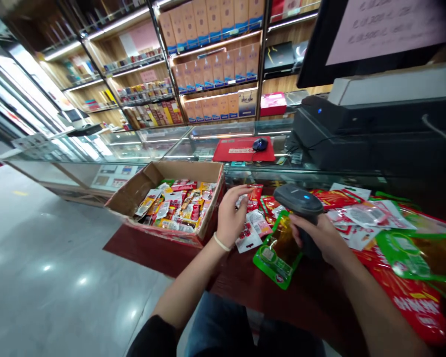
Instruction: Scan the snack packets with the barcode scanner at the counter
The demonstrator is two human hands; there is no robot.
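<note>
My right hand point(325, 237) grips the handle of a black barcode scanner point(298, 199), which shows a blue light on top. Below the scanner lies a green snack packet point(277, 254) with brown contents, partly covered by my right hand and the scanner. My left hand point(231, 214), with a pale band at the wrist, hovers over small packets beside the box; its fingers are curved, with the thumb apart. Near its fingers are a red packet point(255, 197) and a white and pink packet point(259, 224); whether it touches them I cannot tell.
An open cardboard box point(113, 202) full of small packets stands left of my hands. More red, white and green packets point(409, 255) pile up at the right. Behind are a mouse point(260, 144) on a red mat point(228, 148), a glass counter point(148, 144) and a monitor point(315, 54).
</note>
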